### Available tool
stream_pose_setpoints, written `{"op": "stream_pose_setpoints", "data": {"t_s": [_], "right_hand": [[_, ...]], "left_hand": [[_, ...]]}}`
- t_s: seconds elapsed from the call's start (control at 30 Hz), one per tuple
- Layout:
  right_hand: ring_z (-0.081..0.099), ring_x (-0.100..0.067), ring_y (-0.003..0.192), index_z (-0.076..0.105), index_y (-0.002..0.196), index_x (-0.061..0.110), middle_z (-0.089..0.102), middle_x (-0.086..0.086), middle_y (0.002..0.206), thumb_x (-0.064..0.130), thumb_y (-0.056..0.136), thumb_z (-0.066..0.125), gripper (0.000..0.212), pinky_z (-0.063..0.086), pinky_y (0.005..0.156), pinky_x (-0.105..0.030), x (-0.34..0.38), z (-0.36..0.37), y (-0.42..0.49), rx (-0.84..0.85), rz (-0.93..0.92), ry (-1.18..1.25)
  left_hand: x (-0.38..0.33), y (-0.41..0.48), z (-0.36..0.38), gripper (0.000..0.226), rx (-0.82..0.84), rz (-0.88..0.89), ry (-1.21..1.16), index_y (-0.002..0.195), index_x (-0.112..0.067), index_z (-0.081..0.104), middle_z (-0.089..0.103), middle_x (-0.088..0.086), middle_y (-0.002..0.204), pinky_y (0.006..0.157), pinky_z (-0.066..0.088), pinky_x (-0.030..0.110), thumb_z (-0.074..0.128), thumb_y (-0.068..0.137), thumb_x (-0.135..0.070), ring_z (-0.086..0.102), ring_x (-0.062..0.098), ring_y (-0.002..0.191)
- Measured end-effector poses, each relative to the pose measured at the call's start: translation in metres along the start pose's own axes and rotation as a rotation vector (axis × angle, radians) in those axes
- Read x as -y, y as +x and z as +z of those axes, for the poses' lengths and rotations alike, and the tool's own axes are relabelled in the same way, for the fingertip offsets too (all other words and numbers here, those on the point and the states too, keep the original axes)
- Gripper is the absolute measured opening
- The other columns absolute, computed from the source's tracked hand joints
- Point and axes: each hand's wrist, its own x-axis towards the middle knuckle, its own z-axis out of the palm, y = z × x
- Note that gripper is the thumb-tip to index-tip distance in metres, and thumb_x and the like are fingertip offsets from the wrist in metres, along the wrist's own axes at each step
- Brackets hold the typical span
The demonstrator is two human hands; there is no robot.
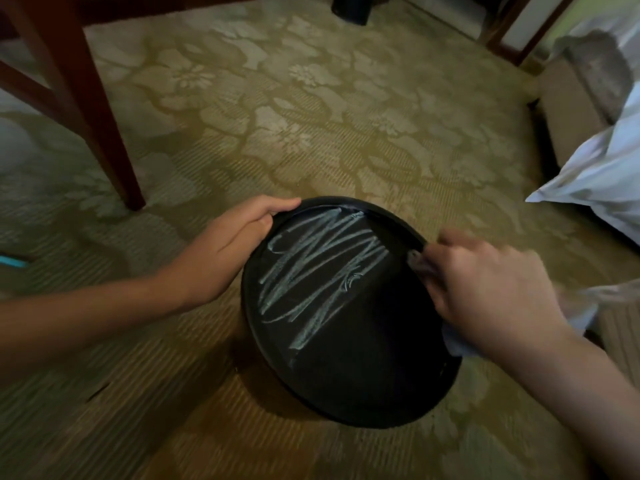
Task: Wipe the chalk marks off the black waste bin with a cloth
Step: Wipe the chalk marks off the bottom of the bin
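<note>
Black waste bin (pixel 346 341) low centre of frame, tipped on patterned carpet (pixel 311 116); open carpet above it, wooden leg (pixel 90 98) upper left, white bedding (pixel 595 174) at right edge. Bin smooth, round, pale scribbled chalk marks (pixel 311 265) on its side. Left hand (pixel 228 251) fingers curled over upper-left rim; right hand (pixel 485 289), blurred, fingers hold cloth (pixel 453 341) against bin's right side

— What can't I trust here?
— My right hand (pixel 485 285) is blurred. It hides most of the cloth (pixel 453 342) and the right rim of the waste bin (pixel 346 358).
— Anything cropped?
— Well beyond the bin, I see a dark object (pixel 349 8) cut by the top edge. Left of the bin, a teal thing (pixel 12 261) is cut too.
</note>
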Motion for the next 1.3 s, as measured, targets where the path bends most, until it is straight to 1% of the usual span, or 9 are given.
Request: {"op": "stream_pose_setpoints", "data": {"t_s": [0.1,0.27,0.43,0.6,0.83,0.93,1.07,1.17,1.3], "right_hand": [[0.053,-0.028,0.04,0.062,0.066,0.017,0.054,-0.001,0.068,0.022,0.066,0.08,0.018,0.019,0.043,-0.022,0.002,-0.002,0.002,-0.018,0.0,0.003],[0.062,-0.027,0.072,0.062,0.087,0.019,0.056,0.001,0.091,0.027,0.085,0.058,0.01,0.023,0.049,-0.03,0.05,-0.002,0.068,-0.177,-0.1,0.014],[0.062,-0.028,0.058,0.064,0.078,0.021,0.057,0.002,0.078,0.03,0.076,0.071,0.011,0.021,0.046,-0.026,0.026,0.003,0.052,-0.144,-0.082,-0.01],[0.058,-0.03,0.046,0.064,0.068,0.017,0.055,-0.003,0.07,0.021,0.068,0.078,0.015,0.018,0.044,-0.022,0.012,0.003,0.037,-0.098,0.002,-0.014],[0.063,-0.026,0.066,0.066,0.089,0.025,0.056,0.002,0.089,0.027,0.085,0.062,0.006,0.021,0.047,-0.028,0.044,-0.004,0.065,-0.135,-0.124,-0.007],[0.063,-0.026,0.061,0.064,0.084,0.029,0.055,0.005,0.083,0.031,0.081,0.069,0.006,0.027,0.045,-0.026,0.011,0.002,0.029,-0.048,-0.055,-0.014],[0.06,-0.028,0.051,0.068,0.077,0.027,0.056,0.003,0.076,0.025,0.072,0.076,0.01,0.024,0.043,-0.023,0.006,-0.002,0.018,-0.017,-0.014,-0.032],[0.063,-0.028,0.069,0.066,0.088,0.023,0.056,0.0,0.089,0.025,0.082,0.064,0.007,0.015,0.046,-0.025,0.035,-0.002,0.055,-0.112,-0.046,-0.019],[0.063,-0.028,0.071,0.067,0.091,0.022,0.057,0.0,0.094,0.024,0.084,0.06,0.01,0.014,0.045,-0.027,0.04,-0.001,0.073,-0.125,-0.097,-0.073]], "left_hand": [[-0.002,0.001,0.002,0.04,-0.02,-0.002,-0.015,0.135,-0.03,0.051,0.058,-0.015,0.128,0.097,0.043,0.029,0.03,0.101,-0.03,0.053,0.001,0.12],[-0.001,0.002,0.002,0.037,-0.028,-0.023,-0.027,0.133,-0.032,0.053,0.058,-0.017,0.127,0.099,0.043,0.028,0.032,0.105,-0.02,0.053,-0.002,0.118],[-0.001,0.0,-0.001,0.042,-0.022,0.022,0.036,0.136,-0.027,0.051,0.056,-0.016,0.129,0.102,0.041,0.032,0.031,0.099,-0.029,0.05,-0.001,0.121],[-0.002,0.0,0.003,0.037,-0.032,0.001,-0.008,0.135,-0.027,0.052,0.056,-0.016,0.129,0.102,0.041,0.03,0.031,0.105,-0.019,0.05,-0.001,0.121],[0.002,0.002,0.0,0.037,-0.012,-0.003,-0.001,0.135,-0.031,0.051,0.057,-0.019,0.128,0.1,0.041,0.029,0.031,0.104,-0.027,0.051,-0.002,0.12],[0.002,0.0,0.0,0.041,-0.009,0.002,0.0,0.136,-0.033,0.05,0.056,-0.02,0.129,0.1,0.041,0.029,0.03,0.099,-0.033,0.051,-0.002,0.121],[0.001,0.001,0.005,0.037,-0.019,0.0,-0.055,0.135,-0.031,0.051,0.058,-0.02,0.127,0.094,0.041,0.023,0.03,0.105,-0.021,0.052,-0.003,0.119],[0.001,0.002,0.003,0.038,-0.01,-0.017,-0.072,0.133,-0.033,0.052,0.06,-0.02,0.125,0.094,0.043,0.026,0.03,0.105,-0.019,0.054,-0.002,0.117],[0.003,0.004,-0.004,0.041,0.011,0.0,0.021,0.136,-0.033,0.05,0.057,-0.018,0.13,0.103,0.043,0.037,0.03,0.1,-0.033,0.052,0.0,0.121]]}}
